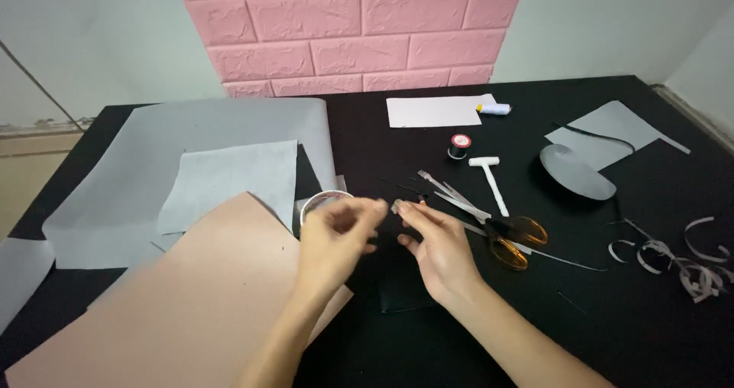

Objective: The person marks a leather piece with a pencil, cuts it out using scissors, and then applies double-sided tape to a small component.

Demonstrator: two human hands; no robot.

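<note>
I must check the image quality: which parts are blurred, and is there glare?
Head view: the left hand is smeared by motion blur; the right hand is a little sharper; scissors and white mallet are crisp; lighting is soft, no strong glare on the black table.

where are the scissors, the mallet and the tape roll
scissors (514, 239), head view, on the orange handles
mallet (495, 188), head view, on the white shaft
tape roll (321, 200), head view, on the rim by the left hand
</note>
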